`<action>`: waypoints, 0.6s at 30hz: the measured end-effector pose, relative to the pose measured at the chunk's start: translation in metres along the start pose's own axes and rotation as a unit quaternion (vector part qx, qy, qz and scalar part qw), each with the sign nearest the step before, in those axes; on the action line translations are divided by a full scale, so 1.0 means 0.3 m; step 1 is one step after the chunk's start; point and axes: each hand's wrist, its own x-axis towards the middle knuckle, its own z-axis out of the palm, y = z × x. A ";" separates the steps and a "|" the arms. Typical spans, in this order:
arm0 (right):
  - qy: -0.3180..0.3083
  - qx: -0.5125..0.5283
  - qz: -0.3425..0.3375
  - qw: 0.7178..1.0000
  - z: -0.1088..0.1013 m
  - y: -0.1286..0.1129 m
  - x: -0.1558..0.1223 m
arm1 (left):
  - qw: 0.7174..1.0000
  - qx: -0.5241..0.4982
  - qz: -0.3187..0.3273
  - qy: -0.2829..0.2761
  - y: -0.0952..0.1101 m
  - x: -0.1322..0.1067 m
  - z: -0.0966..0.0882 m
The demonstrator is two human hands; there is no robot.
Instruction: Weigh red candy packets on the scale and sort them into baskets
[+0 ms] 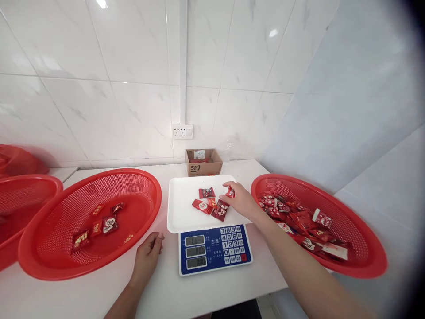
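Note:
Over the right side of the scale's white tray (179, 212), my right hand (241, 201) pinches a small red snack packet (230, 192) between thumb and fingers. Several red and dark-red packets lie on the tray just left of it, among them a dark-red packet (220, 210), a bright red packet (202, 206) and one with a dark picture (206, 192). My left hand (149, 250) rests on the table left of the blue scale panel (215, 250), its fingers curled in and no object showing in them.
A red perforated basket (43, 239) with several packets stands on the left. Another red basket (372, 261), heaped with packets, is on the right. Behind the tray sits a cardboard box (209, 169). A further red basket (36, 186) and a red bag (20, 160) are far left.

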 end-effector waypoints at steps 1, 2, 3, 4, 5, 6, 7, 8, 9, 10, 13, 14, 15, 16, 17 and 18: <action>-0.011 -0.011 -0.010 1.000 0.003 0.004 -0.006 | 1.000 0.000 0.002 0.003 0.003 -0.001 0.000; -0.021 -0.027 -0.022 0.999 0.007 0.006 -0.013 | 1.000 -0.001 0.004 0.006 0.005 -0.001 0.000; -0.028 -0.045 -0.036 0.998 0.012 0.006 -0.020 | 1.000 -0.001 0.006 0.009 0.007 -0.002 0.001; -0.031 -0.061 -0.050 0.996 0.017 0.005 -0.027 | 1.000 -0.002 0.008 0.011 0.008 -0.002 0.001; -0.030 -0.073 -0.065 0.995 0.023 0.001 -0.034 | 1.000 -0.002 0.009 0.013 0.007 -0.002 0.001; -0.028 -0.079 -0.078 0.993 0.029 -0.004 -0.041 | 1.000 -0.001 0.009 0.013 0.006 -0.001 0.001; -0.026 -0.080 -0.092 0.992 0.035 -0.010 -0.047 | 1.000 0.001 0.008 0.010 0.005 0.000 0.002; -0.027 -0.079 -0.105 0.991 0.041 -0.018 -0.053 | 1.000 0.003 0.007 0.008 0.004 0.001 0.002; -0.030 -0.079 -0.115 0.990 0.046 -0.027 -0.059 | 1.000 0.006 0.006 0.006 0.004 0.001 0.002; -0.037 -0.080 -0.122 0.989 0.052 -0.036 -0.065 | 1.000 0.008 0.006 0.004 0.005 0.001 0.002; -0.064 -0.087 -0.130 0.986 0.061 -0.068 -0.082 | 1.000 0.007 0.004 0.004 0.011 0.000 0.002; -0.073 -0.083 -0.137 0.984 0.061 -0.078 -0.087 | 1.000 0.005 0.001 0.004 0.013 0.000 0.002; -0.082 -0.074 -0.145 0.983 0.058 -0.086 -0.091 | 1.000 0.002 -0.001 0.004 0.015 -0.001 0.002; -0.090 -0.061 -0.148 0.983 0.053 -0.093 -0.096 | 1.000 0.000 -0.002 0.003 0.016 -0.002 0.002; -0.096 -0.052 -0.147 0.983 0.046 -0.097 -0.100 | 1.000 -0.001 -0.003 0.002 0.017 -0.002 0.002; -0.098 -0.049 -0.141 0.984 0.038 -0.099 -0.104 | 1.000 -0.002 -0.004 0.001 0.018 -0.002 0.001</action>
